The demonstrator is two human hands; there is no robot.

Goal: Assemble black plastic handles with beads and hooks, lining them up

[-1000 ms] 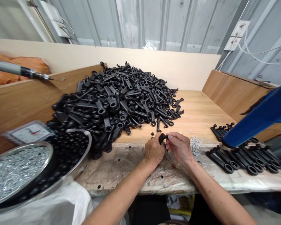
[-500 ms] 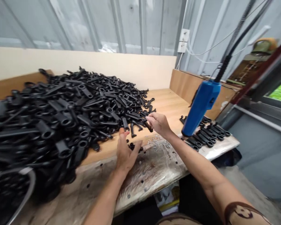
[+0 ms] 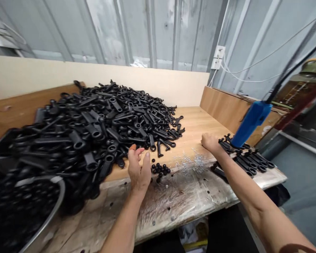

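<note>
My left hand (image 3: 139,170) hovers at the near edge of a large pile of black plastic arms with ring-shaped ends (image 3: 116,119). Its fingers are apart, one tip is orange, and nothing shows between them. Just to its right lie small round black caps (image 3: 160,169). My right hand (image 3: 210,142) is closed at the right of the board, knuckles up; whatever it may hold is hidden. Close by it, several black arms lie in a row (image 3: 250,163), partly behind my forearm. Small silver pins (image 3: 193,162) are scattered between my hands.
A blue powered screwdriver (image 3: 251,123) hangs on a cable above the row. A round container of small black pieces (image 3: 23,207) stands at lower left. Wooden boards (image 3: 223,105) border the worktop, whose front edge (image 3: 173,219) is plastic-covered. A bottle (image 3: 297,84) stands at right.
My right hand has moved right, from the pile's edge to beside the row; the black arm it held is no longer visible. My left hand has come off the small caps. The view has shifted left.
</note>
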